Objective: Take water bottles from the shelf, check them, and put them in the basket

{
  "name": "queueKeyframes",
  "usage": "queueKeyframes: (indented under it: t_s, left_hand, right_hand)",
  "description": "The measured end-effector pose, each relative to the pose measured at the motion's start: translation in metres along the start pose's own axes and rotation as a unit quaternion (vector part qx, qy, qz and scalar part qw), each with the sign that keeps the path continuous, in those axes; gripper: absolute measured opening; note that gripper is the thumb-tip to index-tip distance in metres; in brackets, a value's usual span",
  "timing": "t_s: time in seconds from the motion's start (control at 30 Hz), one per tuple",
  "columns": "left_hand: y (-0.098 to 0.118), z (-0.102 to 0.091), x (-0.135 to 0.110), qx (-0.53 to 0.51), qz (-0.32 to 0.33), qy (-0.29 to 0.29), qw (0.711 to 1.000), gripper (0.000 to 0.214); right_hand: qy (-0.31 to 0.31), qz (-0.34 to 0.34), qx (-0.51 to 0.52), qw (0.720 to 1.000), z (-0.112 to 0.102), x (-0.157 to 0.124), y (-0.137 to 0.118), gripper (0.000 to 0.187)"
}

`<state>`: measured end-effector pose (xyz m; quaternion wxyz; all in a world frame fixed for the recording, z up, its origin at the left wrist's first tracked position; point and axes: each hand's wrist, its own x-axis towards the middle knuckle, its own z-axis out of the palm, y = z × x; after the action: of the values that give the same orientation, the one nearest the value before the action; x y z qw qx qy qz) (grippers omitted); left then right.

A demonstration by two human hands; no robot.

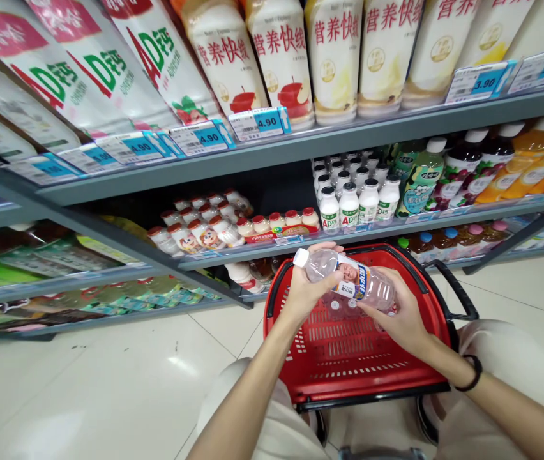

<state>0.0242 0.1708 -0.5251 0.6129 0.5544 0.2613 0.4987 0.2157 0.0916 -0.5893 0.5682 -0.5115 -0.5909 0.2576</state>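
Observation:
Both my hands hold a clear plastic bottle with a white cap and a picture label, lying tilted with the cap to the left. My left hand grips the neck end, fingers wrapped round it. My right hand grips the base end. The bottle hangs over a red shopping basket with a black rim, which stands on the floor in front of my knees. Through the basket's open top I can make out another clear bottle lying low inside.
Grey store shelves run across the view, with large white drink bottles and price tags on top, small yoghurt-drink bottles and juice bottles below. Pale glossy floor tiles stretch to the left.

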Motion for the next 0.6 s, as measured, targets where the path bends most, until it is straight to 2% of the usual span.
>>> queueKeyframes:
  t_s: [0.07,0.17,0.27,0.37,0.5,0.6]
  left_hand:
    - [0.0,0.0,0.0,-0.002,0.0,0.002,1.0,0.059]
    - [0.0,-0.002,0.001,-0.025,0.007,-0.008,1.0,0.066]
    - [0.003,-0.003,0.002,-0.068,0.011,-0.02,0.997,0.062]
    - [0.008,-0.005,0.002,-0.071,0.007,-0.039,0.997,0.061]
    - [0.009,-0.011,0.002,0.034,-0.046,-0.066,0.996,0.071]
    - [0.004,-0.015,0.005,0.104,-0.075,-0.032,0.991,0.069]
  right_hand:
    - [0.005,0.008,0.019,1.0,0.001,0.001,0.001,0.065]
    - [-0.016,0.084,0.128,0.988,0.004,0.002,0.002,0.064]
    - [-0.058,0.19,0.236,0.951,0.007,0.003,-0.001,0.062]
    - [-0.093,0.264,0.312,0.908,0.009,0.004,-0.007,0.055]
    - [-0.141,0.346,0.396,0.839,0.008,0.009,-0.009,0.062]
    - [-0.169,0.391,0.39,0.816,0.005,0.015,-0.004,0.061]
